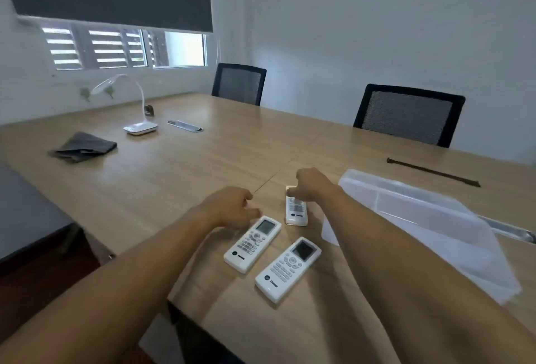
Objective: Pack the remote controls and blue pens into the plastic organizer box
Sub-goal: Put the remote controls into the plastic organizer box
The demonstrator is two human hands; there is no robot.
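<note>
Clear plastic organizer box (429,218) sits on the wooden table (174,175) at right; contents not discernible through its cloudy walls. Three white remotes lie left of it, outside: far remote (296,212), middle remote (253,244), near remote (287,269). Right hand (311,185) closed over far remote's top end. Left hand (232,207) loosely curled, holding nothing, beside middle remote.
</note>
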